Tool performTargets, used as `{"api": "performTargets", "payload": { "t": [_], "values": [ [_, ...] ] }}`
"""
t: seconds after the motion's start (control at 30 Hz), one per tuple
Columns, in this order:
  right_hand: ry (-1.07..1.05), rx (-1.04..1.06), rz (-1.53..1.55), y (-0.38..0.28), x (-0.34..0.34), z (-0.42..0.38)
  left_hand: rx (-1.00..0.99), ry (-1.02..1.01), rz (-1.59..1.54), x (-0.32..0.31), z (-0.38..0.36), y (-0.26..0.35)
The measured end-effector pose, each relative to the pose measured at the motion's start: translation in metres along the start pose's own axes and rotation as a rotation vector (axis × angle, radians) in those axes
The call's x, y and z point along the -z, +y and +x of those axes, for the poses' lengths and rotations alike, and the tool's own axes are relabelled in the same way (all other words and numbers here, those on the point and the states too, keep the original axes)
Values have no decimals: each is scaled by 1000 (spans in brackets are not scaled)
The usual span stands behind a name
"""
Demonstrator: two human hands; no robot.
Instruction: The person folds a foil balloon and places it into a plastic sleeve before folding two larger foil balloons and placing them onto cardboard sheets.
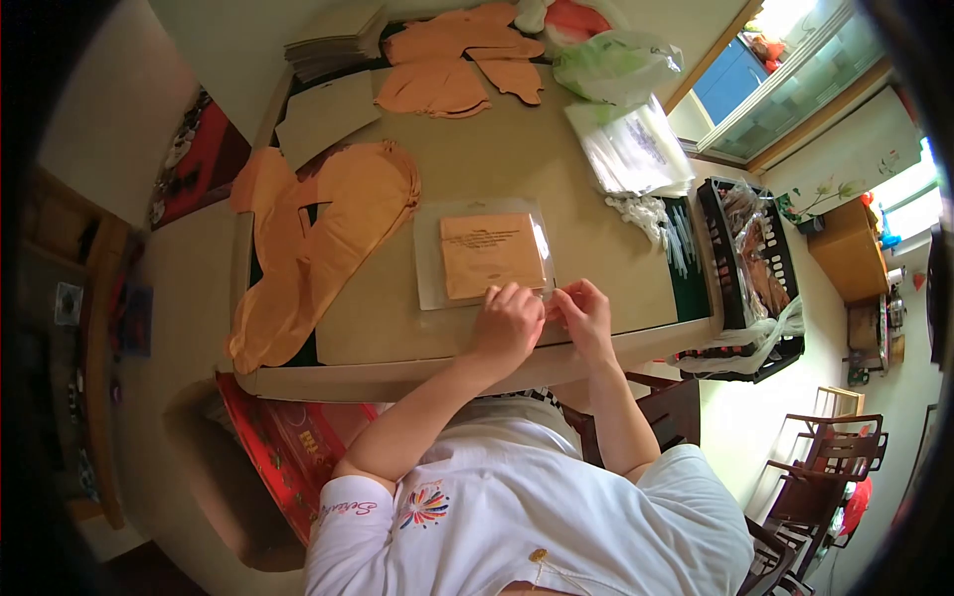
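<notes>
A clear plastic bag [427,253] with printed text lies flat on the table in front of me. Inside it is a neatly folded peach-orange piece that looks like fabric [492,260]. My left hand [512,320], fingers curled, grips the bag's near edge just below the folded piece. Close beside it, my right hand [584,310] pinches the bag's near right corner between thumb and fingers. The fingertips partly hide that edge. Left of the bag, an unfolded peach-orange piece [338,214] with rounded lobes is spread out.
More peach-orange pieces [437,84] lie at the back, near stacked grey-beige cardboard sheets [338,40] and a loose sheet [328,117]. A stack of clear bags [636,149], a greenish plastic bag [621,70] and thin white strips [681,243] are rightward. A black crate [740,253] stands off the right edge.
</notes>
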State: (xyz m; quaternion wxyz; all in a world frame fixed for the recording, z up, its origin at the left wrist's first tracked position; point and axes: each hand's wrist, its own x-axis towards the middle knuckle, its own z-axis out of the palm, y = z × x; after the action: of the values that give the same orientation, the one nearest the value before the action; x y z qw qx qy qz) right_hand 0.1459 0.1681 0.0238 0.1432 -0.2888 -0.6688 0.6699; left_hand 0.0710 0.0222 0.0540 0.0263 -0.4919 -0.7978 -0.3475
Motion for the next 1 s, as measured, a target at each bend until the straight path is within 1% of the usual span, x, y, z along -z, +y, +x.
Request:
{"api": "performTargets", "payload": {
  "t": [0.07,0.1,0.17,0.23,0.3,0.37,0.4,0.43,0.5,0.57,0.67,0.7,0.73,0.8,0.83,0.87,0.9,0.93,0.97,1.0],
  "values": [
    [-16,-84,-85,-14,6,1,512,-155,-622,29,-3,-2],
    [-27,-74,-94,-13,9,3,768,-229,-932,45,-7,-7],
    [-60,-55,-104,-9,11,3,714,-15,-1313,77,-23,-32],
    [-72,-66,-99,-9,11,1,487,235,-1154,98,-47,-64],
    [-107,-72,-91,-12,11,-1,545,250,-726,140,-67,-88],
    [-147,-69,-81,-15,13,-1,583,346,-460,174,-85,-122],
    [-172,-76,-94,-13,16,1,639,260,-111,204,-89,-133],
    [-194,-84,-107,-12,19,1,695,314,-59,220,-101,-161],
    [-231,-86,-117,-12,23,0,858,519,-153,259,-112,-207],
    [-237,-97,-160,-14,25,0,728,656,-878,301,-134,-282],
    [-233,-102,-191,-14,24,0,488,903,-1111,309,-152,-353],
    [-230,-103,-196,-13,25,-1,711,785,-436,284,-174,-391],
    [-239,-111,-197,-10,28,-3,865,608,242,245,-200,-437],
    [-259,-115,-200,-5,33,2,1061,324,754,243,-188,-444],
    [-278,-87,-213,-10,31,-2,1168,247,588,278,-157,-403],
    [-299,-60,-228,-20,26,-5,1270,168,417,296,-136,-380],
    [-319,-41,-244,-28,22,-11,1141,306,488,300,-142,-389],
    [-353,-10,-302,-33,20,-13,996,448,550,303,-136,-385],
    [-377,19,-358,-38,20,-15,959,497,559,304,-130,-379],
    [-395,39,-413,-40,22,-20,920,537,562,308,-113,-340]
  ]
}}
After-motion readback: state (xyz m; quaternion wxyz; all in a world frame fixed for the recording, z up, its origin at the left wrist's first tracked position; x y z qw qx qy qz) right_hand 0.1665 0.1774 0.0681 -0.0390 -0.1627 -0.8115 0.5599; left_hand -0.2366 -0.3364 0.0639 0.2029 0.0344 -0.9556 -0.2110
